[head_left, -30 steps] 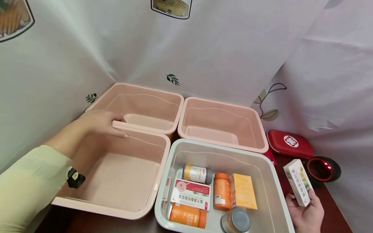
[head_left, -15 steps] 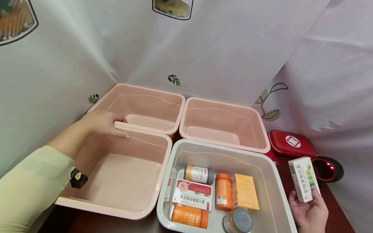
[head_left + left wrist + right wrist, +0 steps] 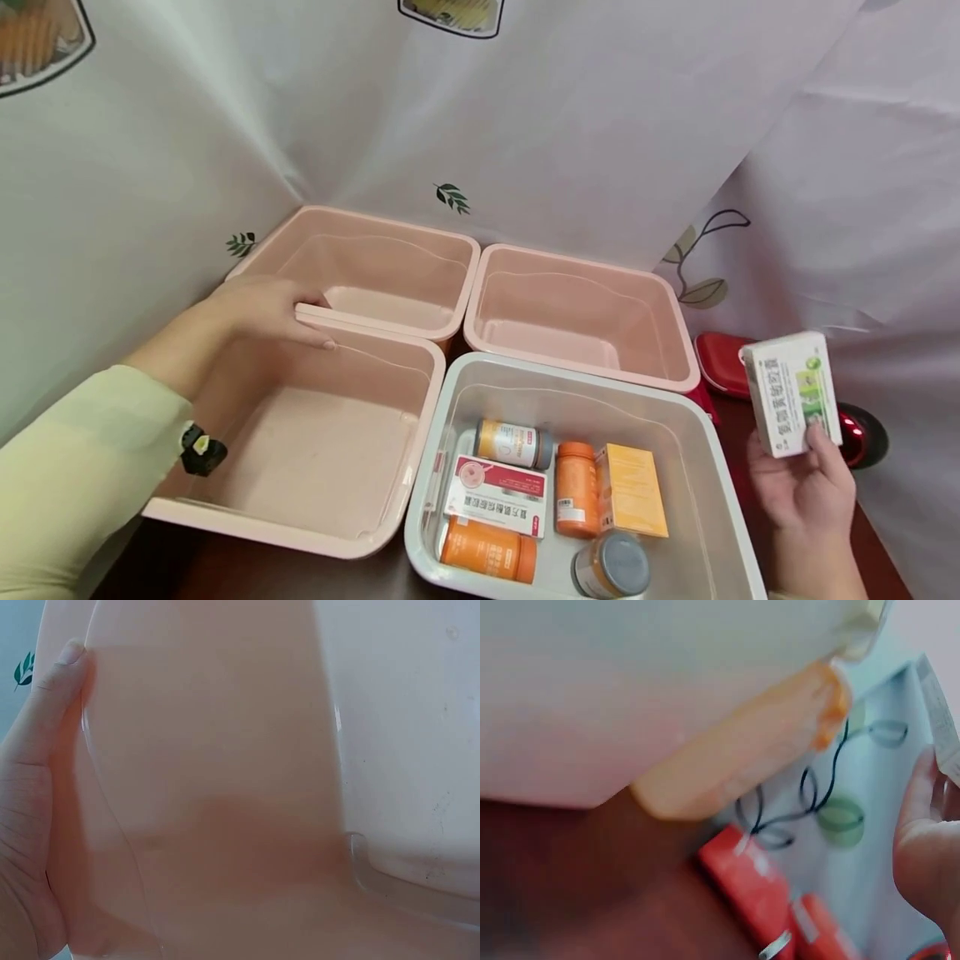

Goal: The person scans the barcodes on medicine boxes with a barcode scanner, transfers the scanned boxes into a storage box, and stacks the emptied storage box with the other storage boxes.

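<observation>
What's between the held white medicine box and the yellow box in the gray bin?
Head view, from the yellow box to the white medicine box: the gray bin's right wall, then a strip of dark red tabletop.

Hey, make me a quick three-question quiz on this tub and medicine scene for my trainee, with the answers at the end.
1. What is the right hand holding?
2. True or false: the left hand is reaching into the gray tub.
3. Where are the orange bottles?
A) Front left pink tub
B) Light gray tub
C) Back right pink tub

Key:
1. A white box with green print.
2. False; it grips the far rim of the front left pink tub.
3. B, the light gray tub.
</observation>
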`<state>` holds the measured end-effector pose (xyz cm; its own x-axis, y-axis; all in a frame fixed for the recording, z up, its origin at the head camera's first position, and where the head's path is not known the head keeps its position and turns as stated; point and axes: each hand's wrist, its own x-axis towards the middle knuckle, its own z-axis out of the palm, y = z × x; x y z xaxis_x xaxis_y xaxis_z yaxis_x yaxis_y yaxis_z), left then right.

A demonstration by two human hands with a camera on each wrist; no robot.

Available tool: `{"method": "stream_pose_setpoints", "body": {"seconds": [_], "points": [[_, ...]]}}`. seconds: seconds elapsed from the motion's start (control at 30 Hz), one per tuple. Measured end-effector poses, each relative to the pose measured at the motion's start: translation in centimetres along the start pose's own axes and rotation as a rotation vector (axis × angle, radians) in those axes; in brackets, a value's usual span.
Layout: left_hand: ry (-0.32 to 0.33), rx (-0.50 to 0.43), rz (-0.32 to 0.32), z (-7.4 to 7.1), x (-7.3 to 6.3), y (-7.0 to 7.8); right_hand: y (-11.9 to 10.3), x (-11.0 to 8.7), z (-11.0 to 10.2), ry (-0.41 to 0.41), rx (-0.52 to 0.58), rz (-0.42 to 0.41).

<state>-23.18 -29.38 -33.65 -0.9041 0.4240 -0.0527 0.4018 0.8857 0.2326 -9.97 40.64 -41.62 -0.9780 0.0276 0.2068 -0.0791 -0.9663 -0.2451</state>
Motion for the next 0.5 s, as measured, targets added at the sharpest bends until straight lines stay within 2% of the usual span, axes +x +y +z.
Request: {"method": "stream_pose_setpoints", "body": {"seconds": [0.1,0.17,0.27,0.33,0.5], "points": [[0.004,0.011,0.002,-0.1,-0.2,-0.3,1.0,2.3,2.2,-0.18,-0.198,-0.039],[-0.001,0.0,0.005,-0.2,-0.2,-0.2,1.4,3.6,3.7,-0.238,-0.342,-0.105],[-0.006,-0.006,0.007,-0.2,0.0,-0.1,1.9,5.1,6.0,-0.247,-0.564,-0.209],[-0.005,-0.007,0.005,-0.2,0.2,0.0,2.2,6.0,7.3,-0.244,-0.681,-0.243],[0.002,0.009,0.014,0.0,0.2,-0.2,3.2,8.0,9.9,-0.213,-1.057,-0.263]]}}
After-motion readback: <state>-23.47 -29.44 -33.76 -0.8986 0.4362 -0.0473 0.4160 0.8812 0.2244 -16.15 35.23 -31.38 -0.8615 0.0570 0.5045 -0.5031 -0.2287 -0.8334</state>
